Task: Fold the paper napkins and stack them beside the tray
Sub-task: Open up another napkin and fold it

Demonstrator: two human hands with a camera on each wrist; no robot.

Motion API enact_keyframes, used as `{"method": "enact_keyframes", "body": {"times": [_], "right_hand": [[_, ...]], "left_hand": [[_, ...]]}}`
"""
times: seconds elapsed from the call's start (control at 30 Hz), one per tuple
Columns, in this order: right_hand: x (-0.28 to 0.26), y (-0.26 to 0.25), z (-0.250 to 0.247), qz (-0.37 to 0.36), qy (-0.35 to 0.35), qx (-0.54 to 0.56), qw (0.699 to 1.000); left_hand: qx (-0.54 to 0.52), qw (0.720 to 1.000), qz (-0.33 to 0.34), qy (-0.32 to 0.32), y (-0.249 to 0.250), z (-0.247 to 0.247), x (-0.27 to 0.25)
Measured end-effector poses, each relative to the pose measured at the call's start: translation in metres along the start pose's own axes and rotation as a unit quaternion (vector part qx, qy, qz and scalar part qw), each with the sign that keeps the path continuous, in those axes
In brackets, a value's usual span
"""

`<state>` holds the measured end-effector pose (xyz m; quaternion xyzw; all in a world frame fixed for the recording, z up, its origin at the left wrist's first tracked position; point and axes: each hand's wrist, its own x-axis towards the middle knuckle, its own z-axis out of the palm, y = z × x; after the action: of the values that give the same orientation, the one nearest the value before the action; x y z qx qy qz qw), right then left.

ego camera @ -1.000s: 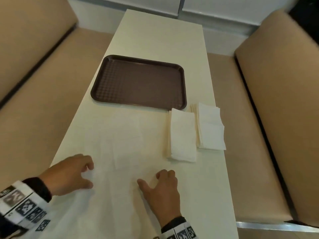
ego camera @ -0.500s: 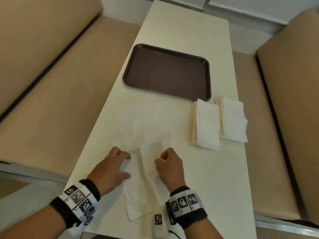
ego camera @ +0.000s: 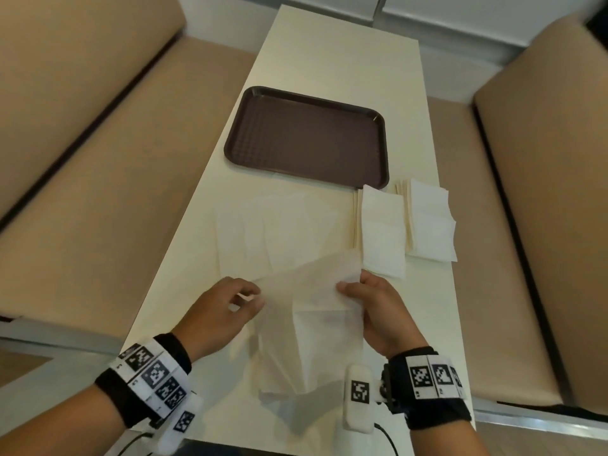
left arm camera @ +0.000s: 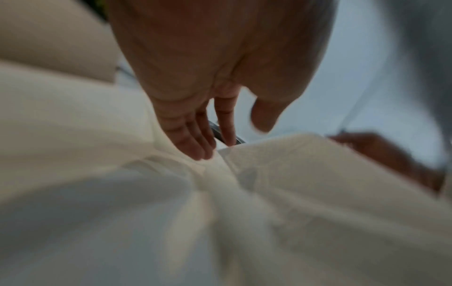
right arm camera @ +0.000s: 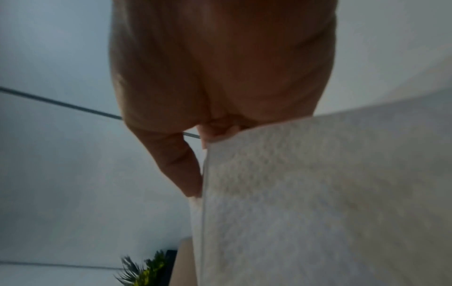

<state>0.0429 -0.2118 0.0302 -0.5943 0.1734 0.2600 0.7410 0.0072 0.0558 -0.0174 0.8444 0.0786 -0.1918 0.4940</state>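
A thin white paper napkin (ego camera: 312, 301) hangs lifted over the near end of the cream table (ego camera: 339, 60). My left hand (ego camera: 250, 296) pinches its left edge, and my right hand (ego camera: 353, 281) pinches its right edge near the top corner. In the blurred left wrist view the fingers (left arm camera: 200, 149) lie on the napkin (left arm camera: 318, 183). The right wrist view has the right-hand fingers (right arm camera: 186, 164) against the sheet's (right arm camera: 318, 193) edge. Another napkin (ego camera: 273, 232) lies flat and unfolded further up the table. Two stacks of folded napkins (ego camera: 383, 232) (ego camera: 431, 225) sit just before the brown tray's (ego camera: 306, 136) near right corner.
Beige padded benches (ego camera: 98, 192) (ego camera: 543, 209) run along both long sides of the narrow table. The table's near edge is just under my wrists. A white wall closes the far end. A green plant (right arm camera: 144, 271) shows in the right wrist view.
Both hands went from lying on the table to gripping a napkin. They have raised it and pulled it wider between them.
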Motion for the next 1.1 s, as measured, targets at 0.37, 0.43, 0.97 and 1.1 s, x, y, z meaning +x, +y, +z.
{"method": "enact_keyframes", "body": {"times": [0.37,0.43,0.97,1.1], "right_hand": [[0.007,0.0,-0.008,-0.091,0.037,-0.095,0.991],[0.011,0.003,-0.016,-0.103,0.099,-0.152,0.978],[0.042,-0.004,-0.075,0.02,0.175,-0.037,0.984],[0.052,-0.014,-0.09,0.01,0.219,-0.001,0.976]], "left_hand": [[-0.373,0.91,-0.073,-0.166,0.082,0.037,0.027],[-0.366,0.917,-0.071,-0.142,0.087,0.046,0.041],[-0.336,0.942,-0.02,-0.004,0.171,0.111,0.193],[-0.222,0.974,0.03,0.045,0.177,0.113,0.216]]}}
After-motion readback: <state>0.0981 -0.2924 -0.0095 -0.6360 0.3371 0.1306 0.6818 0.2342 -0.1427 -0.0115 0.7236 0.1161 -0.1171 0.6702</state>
